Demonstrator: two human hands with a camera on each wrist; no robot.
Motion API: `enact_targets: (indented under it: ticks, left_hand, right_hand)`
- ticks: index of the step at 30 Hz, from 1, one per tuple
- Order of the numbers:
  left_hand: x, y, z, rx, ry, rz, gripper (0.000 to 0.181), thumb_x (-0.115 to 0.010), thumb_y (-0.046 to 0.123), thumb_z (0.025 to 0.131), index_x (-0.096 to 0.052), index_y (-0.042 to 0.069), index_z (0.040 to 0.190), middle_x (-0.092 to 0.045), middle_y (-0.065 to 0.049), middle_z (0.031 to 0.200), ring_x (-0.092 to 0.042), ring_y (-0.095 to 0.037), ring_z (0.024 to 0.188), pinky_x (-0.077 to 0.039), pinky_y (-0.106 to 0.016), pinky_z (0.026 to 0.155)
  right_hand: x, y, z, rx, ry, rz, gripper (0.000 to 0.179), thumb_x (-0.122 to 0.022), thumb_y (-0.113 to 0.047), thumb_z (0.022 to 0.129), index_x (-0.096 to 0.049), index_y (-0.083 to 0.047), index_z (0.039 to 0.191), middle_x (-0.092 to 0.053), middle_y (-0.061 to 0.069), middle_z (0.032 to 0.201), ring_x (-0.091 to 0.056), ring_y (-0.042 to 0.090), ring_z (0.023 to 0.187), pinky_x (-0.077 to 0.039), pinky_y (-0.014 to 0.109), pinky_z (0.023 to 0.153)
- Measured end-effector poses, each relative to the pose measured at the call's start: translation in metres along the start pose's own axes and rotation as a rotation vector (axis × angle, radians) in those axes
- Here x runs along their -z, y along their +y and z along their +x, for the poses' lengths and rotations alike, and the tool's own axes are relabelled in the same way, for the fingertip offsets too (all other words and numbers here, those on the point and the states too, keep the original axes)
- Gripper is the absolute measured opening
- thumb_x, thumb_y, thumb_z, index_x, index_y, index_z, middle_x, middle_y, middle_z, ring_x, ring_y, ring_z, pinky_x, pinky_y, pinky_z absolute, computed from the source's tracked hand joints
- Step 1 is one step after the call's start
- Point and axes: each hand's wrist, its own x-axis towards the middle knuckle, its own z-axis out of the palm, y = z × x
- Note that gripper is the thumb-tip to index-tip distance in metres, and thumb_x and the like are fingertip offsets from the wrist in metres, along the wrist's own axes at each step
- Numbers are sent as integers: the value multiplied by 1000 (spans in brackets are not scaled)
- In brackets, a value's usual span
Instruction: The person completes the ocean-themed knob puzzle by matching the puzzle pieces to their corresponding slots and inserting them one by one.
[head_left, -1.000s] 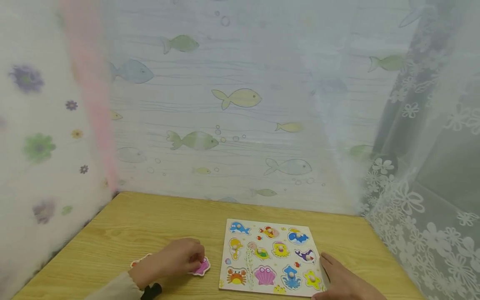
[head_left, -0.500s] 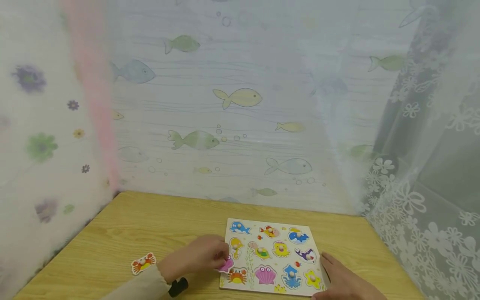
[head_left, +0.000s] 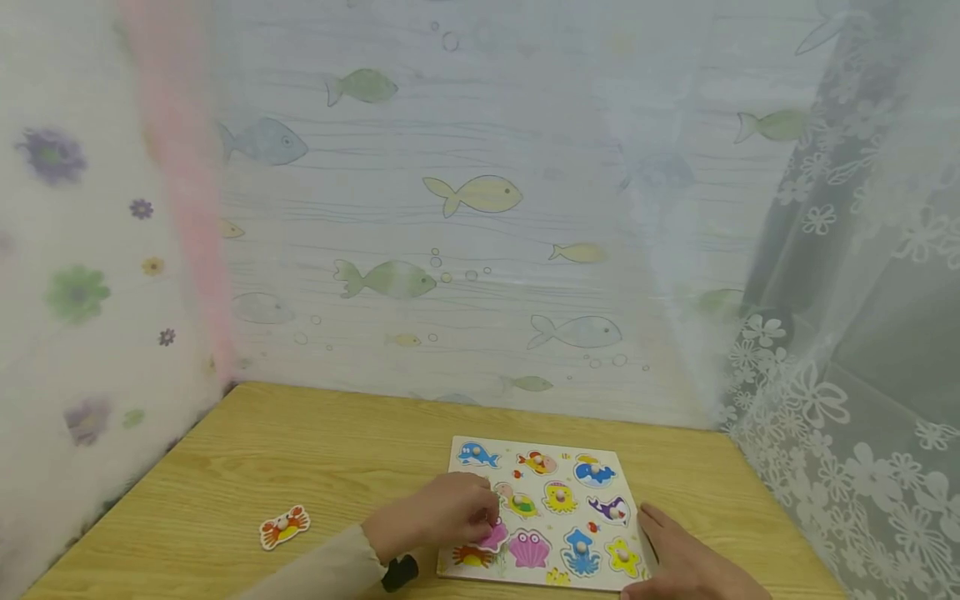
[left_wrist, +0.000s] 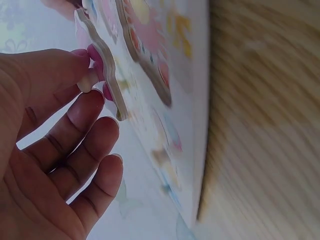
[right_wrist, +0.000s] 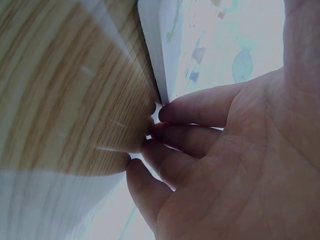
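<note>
In the head view my left hand [head_left: 442,512] is over the lower left of a sea-animal puzzle board [head_left: 556,537]. It pinches a pink seashell puzzle piece [head_left: 493,537] by its knob. The left wrist view shows the thumb and index finger on the knob [left_wrist: 88,80], the piece tilted above the board, and the other fingers loosely bent. Right of the piece is a pink shell picture [head_left: 529,548] without a knob. My right hand [head_left: 693,558] rests at the board's right edge, its fingertips on the table beside it in the right wrist view.
A loose crab puzzle piece [head_left: 284,527] with a knob lies on the wooden table [head_left: 337,450], left of the board. Several knobbed animals sit in the board. Fish-patterned curtains [head_left: 480,275] hang behind the table, with flowered cloth at both sides.
My left hand has carried the seashell piece from the table rightward over the board, past the crab picture. The crab piece is uncovered. My right hand has stayed at the board's edge.
</note>
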Motion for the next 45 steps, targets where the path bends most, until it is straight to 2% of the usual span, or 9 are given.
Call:
enact_targets:
  ticks: [6, 15, 25, 30, 38, 45]
  left_hand:
    - [-7, 8, 12, -23, -11, -7, 5, -70, 22, 85, -68, 25, 82, -47, 18, 72, -41, 2, 65, -35, -14, 62]
    - [-14, 16, 26, -24, -34, -30, 4, -70, 22, 85, -69, 25, 83, -47, 16, 72, -40, 2, 64, -33, -14, 58]
    - [-25, 20, 39, 36, -88, -45, 5, -71, 24, 85, -69, 25, 81, -47, 17, 70, -42, 0, 65, -35, -16, 61]
    - [-26, 27, 43, 66, -118, -21, 9, -71, 27, 85, -67, 26, 78, -48, 18, 68, -43, 0, 63, -36, -18, 61]
    - [-27, 33, 47, 110, -129, -10, 11, -71, 28, 84, -65, 26, 75, -48, 18, 64, -44, -1, 61, -35, -19, 60]
    - [-29, 35, 49, 113, -137, 10, 10, -71, 30, 84, -66, 27, 76, -48, 18, 64, -43, -1, 61, -34, -21, 64]
  right_hand:
    - [-1, -5, -1, -70, 10, 24, 118, -81, -58, 59, -30, 7, 144, -29, 27, 147, -35, 43, 130, -32, 59, 100]
    - [0, -5, -1, -65, 17, 24, 119, -82, -57, 59, -30, 8, 144, -28, 28, 147, -33, 44, 131, -31, 59, 101]
    - [-1, -6, -1, -126, 17, 81, 122, -85, -55, 54, -30, 5, 145, -27, 26, 148, -33, 42, 130, -27, 61, 103]
    - [-1, -6, 0, -139, 12, 99, 123, -86, -54, 54, -29, 4, 146, -27, 26, 148, -34, 42, 129, -26, 62, 103]
    - [-2, -5, 1, -137, 13, 111, 122, -87, -53, 54, -30, 4, 146, -27, 26, 148, -34, 42, 129, -26, 62, 103]
    - [-2, -4, 1, -93, 27, 39, 118, -84, -55, 57, -32, 6, 144, -30, 27, 146, -34, 44, 130, -30, 60, 101]
